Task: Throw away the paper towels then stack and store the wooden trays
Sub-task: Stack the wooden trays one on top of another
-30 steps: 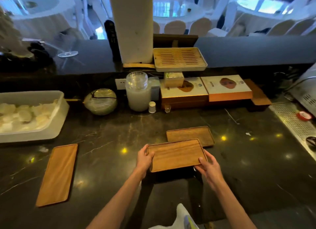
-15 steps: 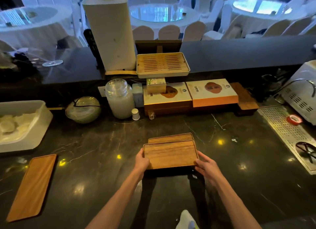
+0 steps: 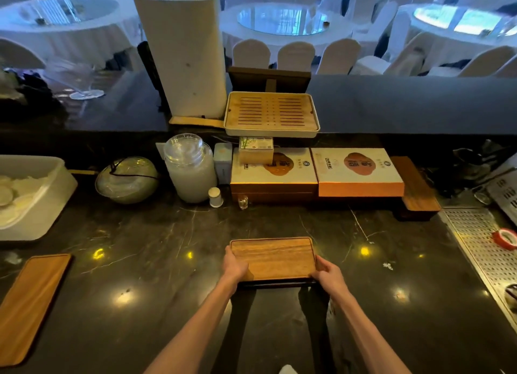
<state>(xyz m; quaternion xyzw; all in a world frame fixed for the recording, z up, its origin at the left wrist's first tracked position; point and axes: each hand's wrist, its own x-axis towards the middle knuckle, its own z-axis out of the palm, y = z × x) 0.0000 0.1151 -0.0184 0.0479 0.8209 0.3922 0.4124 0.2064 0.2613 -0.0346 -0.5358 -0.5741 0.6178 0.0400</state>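
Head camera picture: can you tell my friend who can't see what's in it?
Two hands, left hand and right hand, hold a small wooden tray on a dark counter. A longer wooden tray lies far left.

Two bare forearms extend from the lower edge of the view, with no sleeves, watch, rings or gloves visible. The left hand (image 3: 234,267) and right hand (image 3: 330,276) are likewise uncovered, fingers (image 3: 321,262) unadorned.
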